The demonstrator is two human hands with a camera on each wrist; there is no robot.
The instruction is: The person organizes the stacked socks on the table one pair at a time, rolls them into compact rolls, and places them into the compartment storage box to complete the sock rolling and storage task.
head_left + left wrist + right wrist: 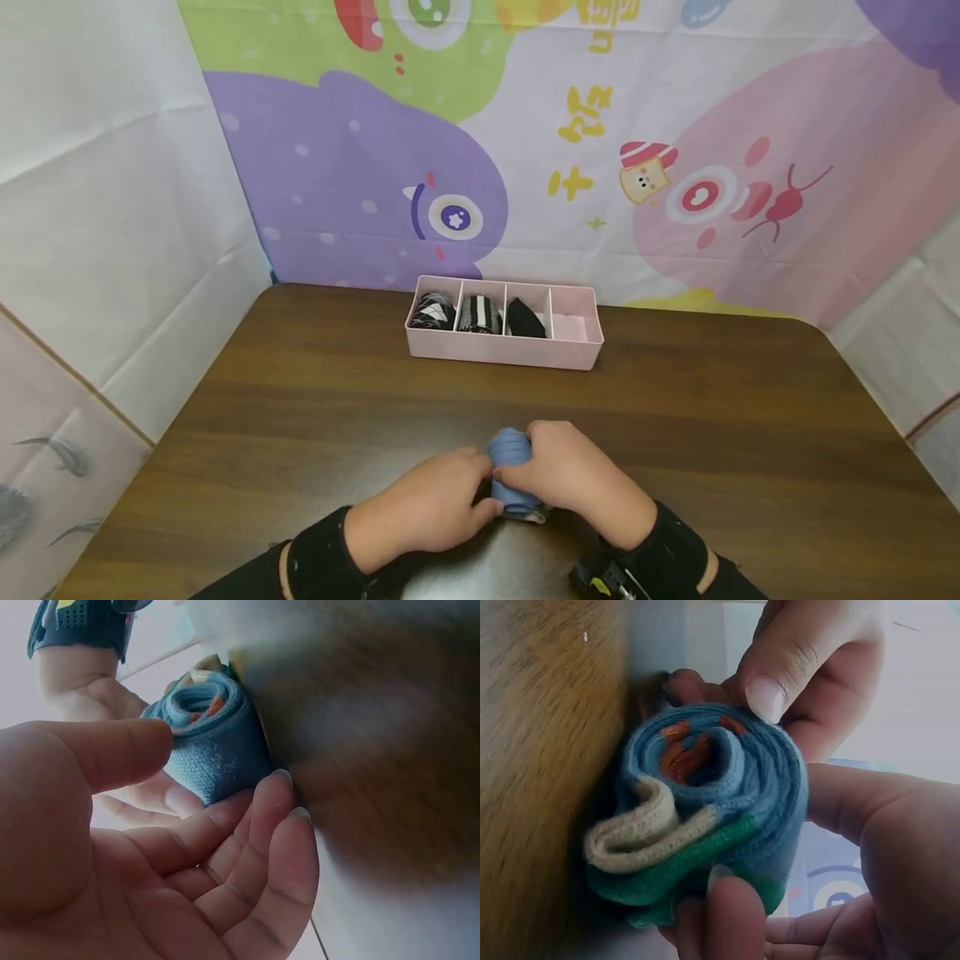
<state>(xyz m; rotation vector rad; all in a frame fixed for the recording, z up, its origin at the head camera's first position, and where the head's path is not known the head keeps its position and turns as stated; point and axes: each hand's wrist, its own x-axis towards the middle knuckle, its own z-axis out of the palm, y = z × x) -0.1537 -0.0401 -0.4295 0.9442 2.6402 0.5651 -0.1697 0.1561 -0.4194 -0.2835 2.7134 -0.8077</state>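
Note:
A rolled blue sock [512, 450] lies on the table between both hands, near the front. Its spiral end shows orange patches, with a cream and green part on the outside, in the right wrist view [652, 832]. My right hand [573, 467] grips the roll from the right, thumb on its near side and fingers over its far end. From the left, my left hand [427, 500] holds the roll's side between thumb and bent fingers. In the left wrist view the left thumb [131, 754] meets the roll's edge and the fingertips lie under it.
A pink divided box [502, 348] stands at the table's back edge. Three of its compartments hold dark rolled socks: a patterned one [433, 312], a striped one [480, 315] and a black one [523, 319]. A cartoon-print cloth [540, 167] hangs behind the wooden table [300, 400].

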